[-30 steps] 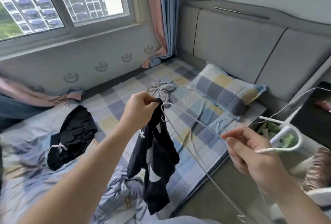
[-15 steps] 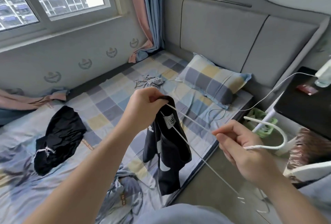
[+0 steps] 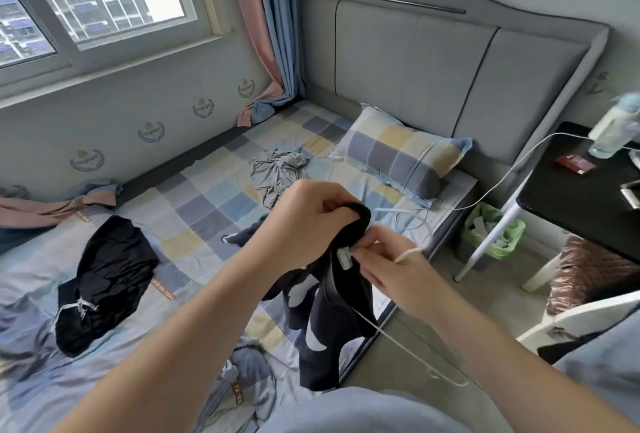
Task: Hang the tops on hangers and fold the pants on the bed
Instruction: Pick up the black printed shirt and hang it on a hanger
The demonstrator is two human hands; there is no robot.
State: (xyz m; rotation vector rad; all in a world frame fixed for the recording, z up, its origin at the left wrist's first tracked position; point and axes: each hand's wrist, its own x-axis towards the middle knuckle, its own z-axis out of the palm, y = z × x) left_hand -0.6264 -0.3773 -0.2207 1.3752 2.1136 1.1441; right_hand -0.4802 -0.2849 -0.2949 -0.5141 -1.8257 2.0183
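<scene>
Fingers (image 3: pixel 334 202) of the left hand (image 3: pixel 304 214) are curling tightly round the bunched collar of a black top (image 3: pixel 322 325), lifting it above the near edge of the bed (image 3: pixel 207 197). Fingers (image 3: pixel 369 254) of the right hand (image 3: pixel 394 270) are closing narrowly on a white wire hanger (image 3: pixel 375 327) and pressing their tips against the collar beside its white label. The hanger's hook is curling out above that hand, and one thin arm is slanting down past the hanging cloth towards the floor. The top, black with white patches, is dangling between the two forearms. Black pants (image 3: pixel 104 280) with a white drawstring are lying crumpled on the checked sheet to the left, well apart from the hands. A grey garment (image 3: pixel 277 173) is lying bunched near the checked pillow (image 3: pixel 398 155), and a blue-grey one (image 3: pixel 249 373) is sitting by the near bed edge. To the right, a black bench (image 3: pixel 581 204) is carrying a clear bottle (image 3: pixel 613 131), with a green bin (image 3: pixel 491 238) standing beside its white leg.
</scene>
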